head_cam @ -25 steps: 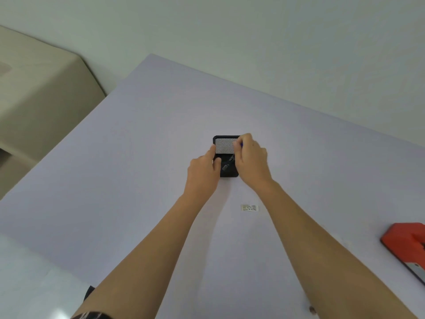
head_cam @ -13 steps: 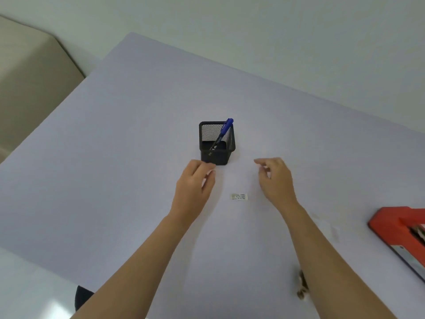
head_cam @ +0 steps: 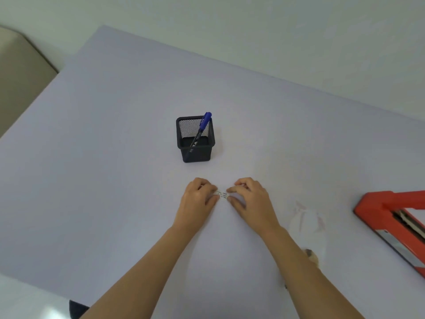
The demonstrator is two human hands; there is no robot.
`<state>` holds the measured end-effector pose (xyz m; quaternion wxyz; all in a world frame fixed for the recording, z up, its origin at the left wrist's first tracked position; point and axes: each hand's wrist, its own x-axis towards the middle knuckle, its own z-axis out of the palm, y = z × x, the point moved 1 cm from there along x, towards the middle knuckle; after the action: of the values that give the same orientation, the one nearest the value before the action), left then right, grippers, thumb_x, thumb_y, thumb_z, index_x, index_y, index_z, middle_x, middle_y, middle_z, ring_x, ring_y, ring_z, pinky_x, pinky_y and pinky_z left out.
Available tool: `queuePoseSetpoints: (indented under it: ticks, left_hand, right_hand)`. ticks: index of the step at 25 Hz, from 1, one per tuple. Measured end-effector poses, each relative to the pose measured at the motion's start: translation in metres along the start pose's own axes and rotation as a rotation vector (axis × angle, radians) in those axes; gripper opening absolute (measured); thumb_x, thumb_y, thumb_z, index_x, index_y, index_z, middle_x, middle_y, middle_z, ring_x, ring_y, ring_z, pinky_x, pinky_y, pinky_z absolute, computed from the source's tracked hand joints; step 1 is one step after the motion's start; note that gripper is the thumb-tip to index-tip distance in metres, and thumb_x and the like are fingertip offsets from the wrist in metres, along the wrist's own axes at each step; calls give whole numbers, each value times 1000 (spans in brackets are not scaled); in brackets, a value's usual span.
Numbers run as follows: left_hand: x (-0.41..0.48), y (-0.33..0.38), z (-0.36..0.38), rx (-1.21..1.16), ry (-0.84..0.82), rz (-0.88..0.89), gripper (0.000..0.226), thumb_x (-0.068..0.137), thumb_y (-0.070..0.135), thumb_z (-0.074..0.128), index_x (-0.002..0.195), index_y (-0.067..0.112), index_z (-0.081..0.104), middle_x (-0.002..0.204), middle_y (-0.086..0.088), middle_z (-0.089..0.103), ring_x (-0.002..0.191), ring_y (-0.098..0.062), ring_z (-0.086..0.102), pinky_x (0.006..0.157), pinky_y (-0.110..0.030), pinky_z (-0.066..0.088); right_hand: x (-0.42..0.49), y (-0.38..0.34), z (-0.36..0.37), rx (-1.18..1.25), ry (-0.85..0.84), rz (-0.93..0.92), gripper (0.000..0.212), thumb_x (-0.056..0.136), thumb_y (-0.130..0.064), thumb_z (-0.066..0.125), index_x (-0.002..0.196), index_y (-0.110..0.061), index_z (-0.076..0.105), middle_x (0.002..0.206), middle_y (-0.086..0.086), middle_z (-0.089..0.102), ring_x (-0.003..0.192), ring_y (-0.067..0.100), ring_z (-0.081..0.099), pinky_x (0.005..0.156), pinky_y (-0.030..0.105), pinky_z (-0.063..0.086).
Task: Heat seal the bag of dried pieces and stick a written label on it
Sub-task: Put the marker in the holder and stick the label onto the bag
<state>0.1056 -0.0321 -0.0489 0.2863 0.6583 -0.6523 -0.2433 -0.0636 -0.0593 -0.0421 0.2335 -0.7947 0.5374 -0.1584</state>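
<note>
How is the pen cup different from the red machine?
The pen cup is black mesh; the red machine is solid red. The cup stands whole in the middle of the table, beyond the hands; the machine lies at the right edge, cut off by the frame. The cup holds a blue pen. Both sit untouched.

My left hand (head_cam: 198,199) and right hand (head_cam: 249,197) are no longer up at the mesh pen holder (head_cam: 195,139); both now sit nearer me than it, fingertips closed in on the two ends of the written label (head_cam: 221,195). The blue pen (head_cam: 200,130) that my right hand covered now leans free inside the holder
</note>
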Motion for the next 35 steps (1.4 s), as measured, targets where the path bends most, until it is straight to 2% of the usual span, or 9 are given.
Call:
queuePoseSetpoints:
  ticks: [6, 12, 17, 19, 21, 23, 27, 31, 35]
  left_hand:
    - [-1, -7, 0, 105, -21, 114, 26, 85, 25, 54, 84, 3, 67, 84, -11, 61, 73, -25, 57, 71, -19, 37]
    - [1, 2, -7, -44, -76, -15, 9, 83, 11, 65, 80, 5, 60, 81, -7, 60, 72, -17, 50, 69, -22, 41]
    - [-2, 12, -33, -330, -193, -255, 10, 82, 21, 69, 78, 14, 62, 70, 0, 65, 58, -3, 50, 58, -9, 40]
    - [-2, 18, -44, -423, -219, -291, 9, 80, 22, 71, 77, 17, 64, 66, 3, 66, 54, 0, 50, 55, -9, 39]
    - [0, 21, -52, -460, -238, -281, 9, 79, 23, 72, 77, 18, 65, 64, 4, 66, 56, -3, 52, 56, -11, 40]
    - [0, 24, -56, -435, -206, -248, 8, 79, 23, 72, 78, 18, 66, 65, 4, 66, 55, -4, 50, 56, -11, 40]
    - [0, 31, -63, -301, 41, -66, 6, 80, 15, 71, 85, 12, 72, 74, 17, 66, 69, -5, 58, 64, -7, 43]
    - [-1, 33, -62, -217, 190, 139, 13, 81, 15, 70, 91, 7, 73, 90, 6, 71, 78, -4, 63, 72, -9, 48]
    - [0, 35, -58, -325, 189, 5, 11, 82, 11, 68, 92, 9, 72, 99, 5, 69, 82, 3, 61, 73, -5, 46]
  right_hand:
    - [-2, -2, 2, -29, 23, -12, 14, 85, -21, 62, 98, -20, 66, 97, 0, 59, 87, 21, 55, 75, 38, 48]
    - [-9, -5, -2, 21, -13, 31, 32, 87, -40, 50, 108, -22, 65, 103, -1, 58, 94, 17, 53, 84, 31, 42]
    - [-11, -21, -13, 520, -24, 279, 7, 86, -21, 64, 90, -25, 68, 89, -12, 67, 85, 3, 62, 79, 18, 48]
    - [-13, -33, -20, 711, -4, 371, 13, 84, -16, 67, 88, -28, 67, 86, -11, 71, 81, 1, 66, 76, 14, 49]
    - [-12, -41, -26, 819, 5, 411, 12, 83, -15, 68, 92, -24, 69, 84, -3, 73, 80, 8, 69, 77, 19, 53]
    - [-10, -49, -29, 868, 22, 453, 10, 83, -14, 67, 92, -18, 69, 80, 3, 73, 78, 12, 70, 78, 24, 55]
    - [-7, -66, -31, 1043, 126, 594, 8, 85, -12, 65, 92, -11, 69, 73, 6, 73, 76, 14, 71, 71, 23, 56]
    - [-7, -78, -34, 1190, 186, 646, 8, 84, -13, 66, 91, -12, 68, 72, 1, 72, 78, 12, 71, 67, 17, 53]
    - [-6, -84, -36, 1225, 217, 639, 7, 85, -13, 64, 90, -13, 69, 71, 1, 72, 79, 11, 70, 69, 16, 53]
